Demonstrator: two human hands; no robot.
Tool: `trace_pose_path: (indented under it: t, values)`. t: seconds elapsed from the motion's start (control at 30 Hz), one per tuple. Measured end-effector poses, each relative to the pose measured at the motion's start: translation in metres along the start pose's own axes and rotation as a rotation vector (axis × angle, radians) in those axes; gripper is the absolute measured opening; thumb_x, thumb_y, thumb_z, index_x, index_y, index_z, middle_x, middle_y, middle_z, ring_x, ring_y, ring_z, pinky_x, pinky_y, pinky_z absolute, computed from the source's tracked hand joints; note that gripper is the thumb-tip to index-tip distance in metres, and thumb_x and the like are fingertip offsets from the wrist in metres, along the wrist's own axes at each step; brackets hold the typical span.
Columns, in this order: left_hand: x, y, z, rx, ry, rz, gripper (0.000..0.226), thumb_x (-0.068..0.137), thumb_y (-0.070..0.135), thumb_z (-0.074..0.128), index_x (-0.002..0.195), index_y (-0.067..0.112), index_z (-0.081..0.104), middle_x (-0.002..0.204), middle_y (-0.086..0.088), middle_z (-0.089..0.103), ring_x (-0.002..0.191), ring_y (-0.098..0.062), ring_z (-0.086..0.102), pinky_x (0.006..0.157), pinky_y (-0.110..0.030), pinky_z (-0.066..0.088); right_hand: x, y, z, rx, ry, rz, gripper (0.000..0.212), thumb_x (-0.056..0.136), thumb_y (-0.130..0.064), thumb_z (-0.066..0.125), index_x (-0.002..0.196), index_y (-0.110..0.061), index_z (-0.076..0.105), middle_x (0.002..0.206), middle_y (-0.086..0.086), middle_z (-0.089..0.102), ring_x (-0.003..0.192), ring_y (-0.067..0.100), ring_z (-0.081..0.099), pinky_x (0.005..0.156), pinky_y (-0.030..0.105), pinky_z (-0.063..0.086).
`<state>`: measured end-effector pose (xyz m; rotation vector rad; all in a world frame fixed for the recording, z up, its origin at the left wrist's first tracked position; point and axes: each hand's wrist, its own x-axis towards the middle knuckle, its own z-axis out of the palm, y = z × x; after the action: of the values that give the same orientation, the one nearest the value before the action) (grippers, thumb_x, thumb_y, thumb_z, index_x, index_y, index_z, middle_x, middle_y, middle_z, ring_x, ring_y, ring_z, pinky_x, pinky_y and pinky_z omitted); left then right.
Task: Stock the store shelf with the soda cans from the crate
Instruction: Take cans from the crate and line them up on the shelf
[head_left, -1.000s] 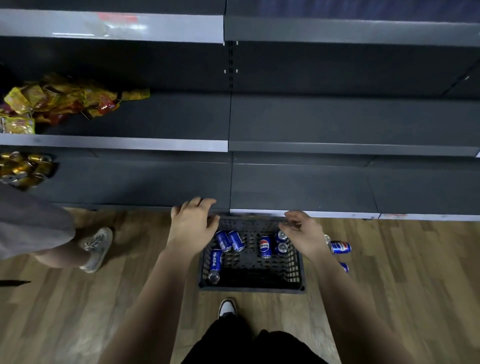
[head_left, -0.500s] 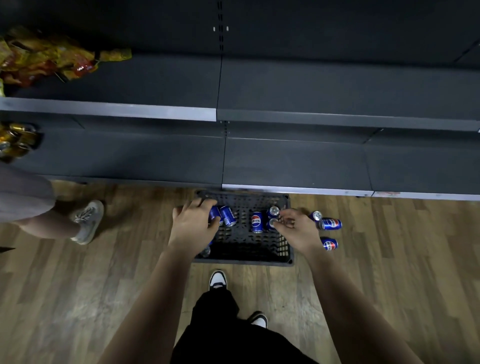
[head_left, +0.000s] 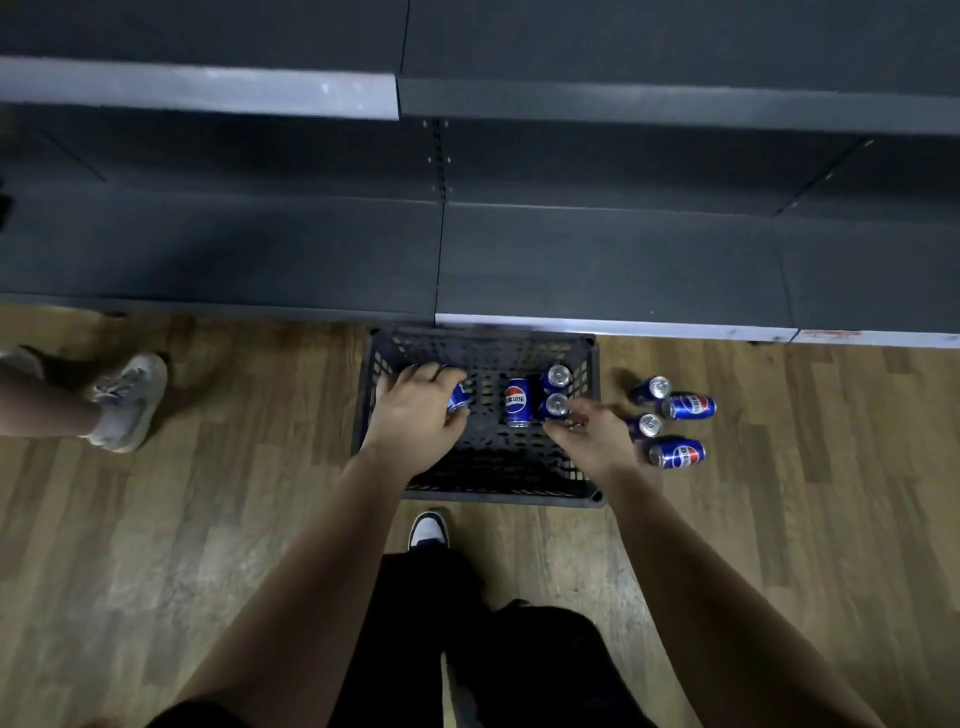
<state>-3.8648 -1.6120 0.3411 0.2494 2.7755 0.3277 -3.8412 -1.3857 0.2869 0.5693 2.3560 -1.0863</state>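
Blue aluminium soda cans (head_left: 517, 402): eight visible, four inside the crate and four on the wooden plank floor (head_left: 208, 519) to its right. Black plastic lattice crate (head_left: 589, 358): one. Bare hands: two, left hand (head_left: 415, 410) and right hand (head_left: 592, 436). Dark grey metal shelf tiers (head_left: 597, 260): two. Shoes: two, one grey sneaker (head_left: 130, 400) and one white-toed shoe (head_left: 428, 530).

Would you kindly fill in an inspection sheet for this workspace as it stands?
Surface: wooden floor; dark bottom shelf at its far edge.
Job's things: black crate on the floor, holding one lying can and two upright cans.
Clutter: four loose cans on the floor right of the crate.
Grippers: left hand grips a blue can in the crate; right hand open beside the upright cans.
Cables: nothing seen.
Surroundings: another person's shoe at left.
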Motion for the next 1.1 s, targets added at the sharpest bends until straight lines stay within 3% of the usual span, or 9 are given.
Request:
trace_pose_path:
  t: [0.1, 0.57, 0.77, 1.1]
  values:
    - [0.033, -0.023, 0.055, 0.015, -0.017, 0.007, 0.045, 0.095, 0.039, 0.047, 0.138, 0.026, 0.044, 0.132, 0.001, 0.050, 0.122, -0.024, 0.046, 0.102, -0.039, 0.027, 0.050, 0.027, 0.043, 0.043, 0.008, 0.040, 0.056, 0.084, -0.036, 0.072, 0.133, -0.015, 0.057, 0.126, 0.005, 0.064, 0.115, 0.020, 0.060, 0.088, 0.023, 0.042]
    - [0.165, -0.115, 0.295, 0.016, 0.005, 0.087, 0.044, 0.092, 0.037, 0.051, 0.135, 0.023, 0.049, 0.133, 0.000, 0.052, 0.122, -0.026, 0.047, 0.101, -0.041, 0.029, 0.262, 0.162, 0.199, 0.008, 0.050, 0.166, 0.064, 0.086, -0.041, 0.068, 0.139, -0.011, 0.048, 0.131, 0.008, 0.059, 0.120, 0.025, 0.055, 0.095, 0.029, 0.042]
    - [0.189, -0.122, 0.340, 0.004, 0.019, 0.099, 0.043, 0.095, 0.038, 0.050, 0.135, 0.023, 0.049, 0.134, 0.001, 0.050, 0.123, -0.026, 0.045, 0.106, -0.042, 0.025, 0.314, 0.193, 0.233, -0.039, 0.006, 0.214, 0.056, 0.090, -0.042, 0.063, 0.129, -0.004, 0.052, 0.118, 0.015, 0.063, 0.108, 0.031, 0.059, 0.082, 0.031, 0.043]
    - [0.186, -0.126, 0.353, 0.019, -0.007, 0.079, 0.046, 0.095, 0.038, 0.048, 0.139, 0.025, 0.045, 0.132, 0.002, 0.051, 0.120, -0.023, 0.047, 0.105, -0.042, 0.027, 0.331, 0.207, 0.250, -0.011, 0.095, 0.235, 0.053, 0.087, -0.031, 0.071, 0.127, -0.002, 0.050, 0.123, 0.018, 0.061, 0.112, 0.033, 0.058, 0.084, 0.032, 0.044]
